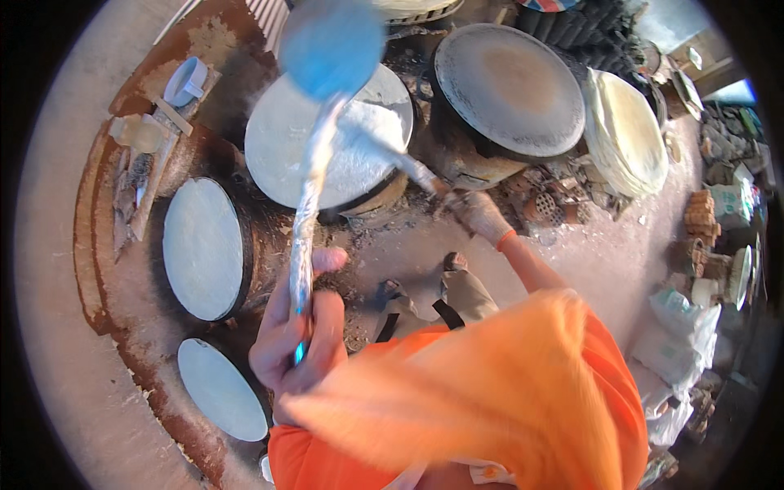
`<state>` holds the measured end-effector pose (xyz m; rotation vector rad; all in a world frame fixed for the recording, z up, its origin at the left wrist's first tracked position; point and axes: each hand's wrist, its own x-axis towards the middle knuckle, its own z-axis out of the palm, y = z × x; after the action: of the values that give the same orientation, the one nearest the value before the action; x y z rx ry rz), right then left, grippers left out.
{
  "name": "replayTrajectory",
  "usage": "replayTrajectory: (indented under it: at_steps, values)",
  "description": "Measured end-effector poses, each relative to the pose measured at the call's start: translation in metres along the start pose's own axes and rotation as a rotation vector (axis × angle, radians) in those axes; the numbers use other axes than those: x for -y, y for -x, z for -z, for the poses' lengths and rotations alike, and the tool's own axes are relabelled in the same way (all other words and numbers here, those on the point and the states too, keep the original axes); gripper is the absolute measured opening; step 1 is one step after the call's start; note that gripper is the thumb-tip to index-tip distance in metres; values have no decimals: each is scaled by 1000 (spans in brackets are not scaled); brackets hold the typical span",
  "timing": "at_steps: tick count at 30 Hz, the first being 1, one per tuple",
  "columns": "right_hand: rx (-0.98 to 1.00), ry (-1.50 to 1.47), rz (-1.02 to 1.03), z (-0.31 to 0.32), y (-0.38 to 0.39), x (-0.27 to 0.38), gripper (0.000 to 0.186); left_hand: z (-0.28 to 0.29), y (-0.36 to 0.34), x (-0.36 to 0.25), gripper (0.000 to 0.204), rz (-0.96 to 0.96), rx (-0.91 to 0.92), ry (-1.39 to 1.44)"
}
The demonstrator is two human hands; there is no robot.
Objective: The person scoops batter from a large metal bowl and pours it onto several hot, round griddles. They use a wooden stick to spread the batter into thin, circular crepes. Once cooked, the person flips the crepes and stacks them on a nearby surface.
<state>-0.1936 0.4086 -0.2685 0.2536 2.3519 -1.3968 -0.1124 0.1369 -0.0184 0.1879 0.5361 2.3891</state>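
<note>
My left hand (298, 335) is wrapped around the silvery handle of a long ladle (309, 188). The ladle is raised, its round blue end blurred above the far edge of a round griddle (273, 155) coated in white. Out to the right, my right hand (478, 214), which looks gloved with an orange band at the wrist, grips a tool with a wood-coloured handle (420, 173). That tool reaches over the same griddle; its broad whitish head is blurred, so its kind is unclear. Loose orange cloth covers part of my arms and body.
Two more pale round griddles (204, 249) stand at the left. Another dark-rimmed griddle (510, 90) stands at the back right, beside a stack of thin round sheets (627, 135) in plastic. A perforated briquette (543, 210) lies on the floor. White bags (674, 339) line the right.
</note>
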Motion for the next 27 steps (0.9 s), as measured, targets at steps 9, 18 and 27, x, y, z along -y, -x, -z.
replayTrajectory:
  at_steps: [9,18,27]
  values:
    - [-261,215,383,-124,-34,-74,31,91,44,13,36,3,-731,-553]
    - [-412,-89,51,-114,37,-18,43,129,35,-12,33,39,-494,-375]
    - [-259,261,70,-153,51,26,44,146,44,-23,30,45,-486,-351]
